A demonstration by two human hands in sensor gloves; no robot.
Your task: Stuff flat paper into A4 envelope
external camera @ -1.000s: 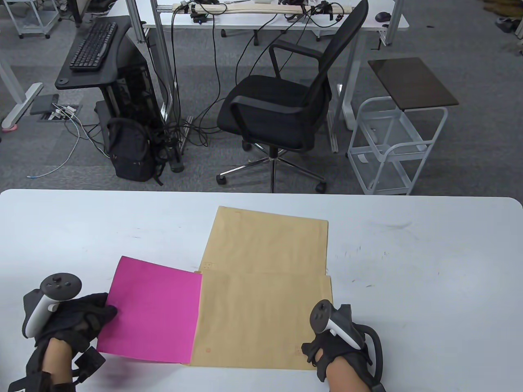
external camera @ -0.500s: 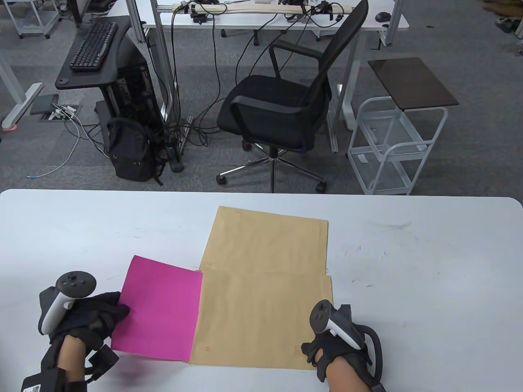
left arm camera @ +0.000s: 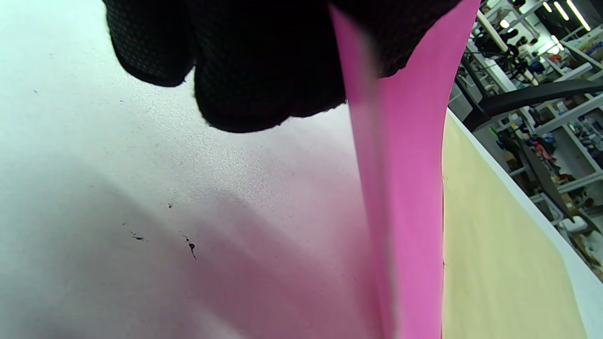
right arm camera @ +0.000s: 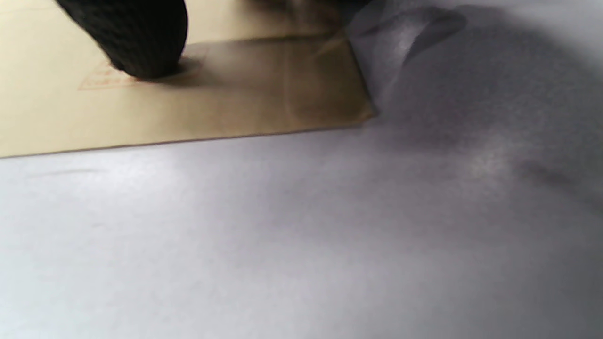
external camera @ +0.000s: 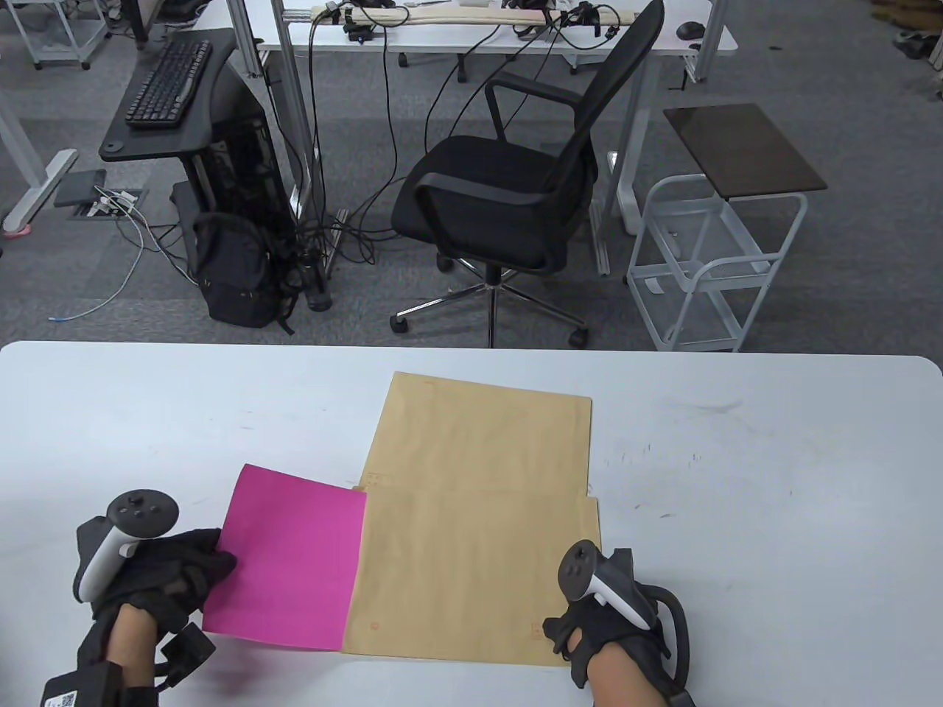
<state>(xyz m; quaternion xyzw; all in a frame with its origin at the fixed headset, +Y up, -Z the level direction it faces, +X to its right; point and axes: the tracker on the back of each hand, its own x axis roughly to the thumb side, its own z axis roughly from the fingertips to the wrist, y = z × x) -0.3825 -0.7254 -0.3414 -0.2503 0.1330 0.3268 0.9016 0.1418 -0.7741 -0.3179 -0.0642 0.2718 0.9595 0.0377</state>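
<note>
- The step in hand looks like the insertion itself: the flat magenta sheet of paper (external camera: 287,563) is partly inside the tan A4 paper envelope (external camera: 475,578), its right edge hidden at the envelope's left-hand mouth, with a large part of the sheet still showing outside.
- The left hand (external camera: 173,578), in a black sensor glove, pinches the sheet's left edge; in the left wrist view the fingers (left arm camera: 264,70) are curled over the pink paper, which lifts off the white worktop (external camera: 773,515) at that edge.
- The right hand (external camera: 608,626) presses on the envelope's near right corner; the right wrist view shows one fingertip (right arm camera: 136,37) planted on the tan paper near a faint red printed box. Whether the other fingers are curled cannot be told.
- The sheet lies directly right of the left hand and well to the left of the right hand, with the envelope body between.
- A second tan envelope (external camera: 482,434) lies beyond, touching the first one's far edge.
- The next move likely calls for a level push rightward from the left hand while the right hand pins the envelope, so the sheet slides in without buckling.
</note>
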